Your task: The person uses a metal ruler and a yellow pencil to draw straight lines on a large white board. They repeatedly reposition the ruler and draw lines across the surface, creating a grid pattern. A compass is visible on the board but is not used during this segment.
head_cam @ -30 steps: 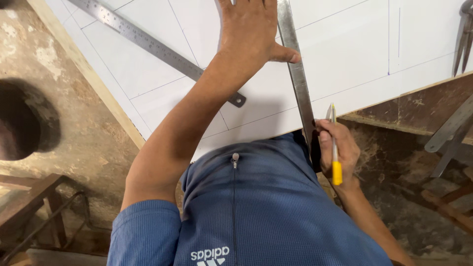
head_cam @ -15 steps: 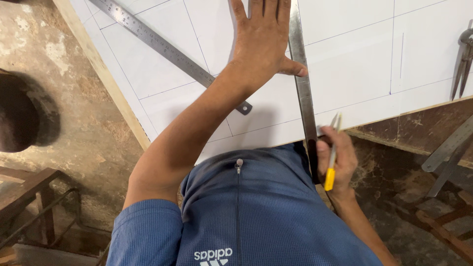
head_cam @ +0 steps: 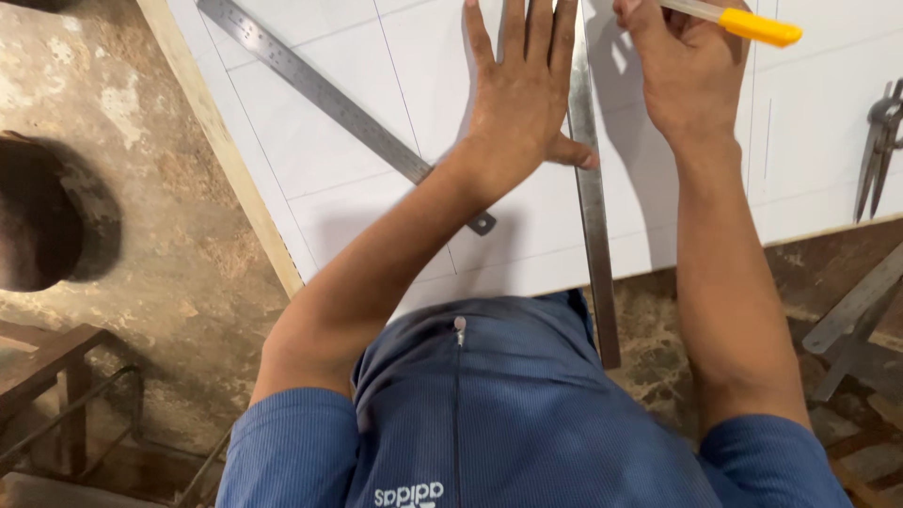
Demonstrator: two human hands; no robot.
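Note:
My left hand (head_cam: 520,94) lies flat with fingers spread on a white board (head_cam: 357,113), its thumb pressed against a long steel ruler (head_cam: 593,216) that runs away from me and overhangs the board's near edge. My right hand (head_cam: 682,66) is closed around a pencil with a yellow cap (head_cam: 743,21), just right of that ruler near the top of the view. The pencil's tip is hidden by the hand. A second steel ruler (head_cam: 329,94) lies diagonally on the board, passing under my left wrist.
A metal divider (head_cam: 879,150) rests on the board at the far right. A wooden strip (head_cam: 221,141) edges the board's left side. Below it is rough stone floor with a dark round hole (head_cam: 38,216), a wooden frame (head_cam: 47,376) and metal bars (head_cam: 856,320).
My right hand has risen from the near end of the ruler at the board's edge to the far part beside my left hand, carrying the pencil. My left hand stays pressed flat.

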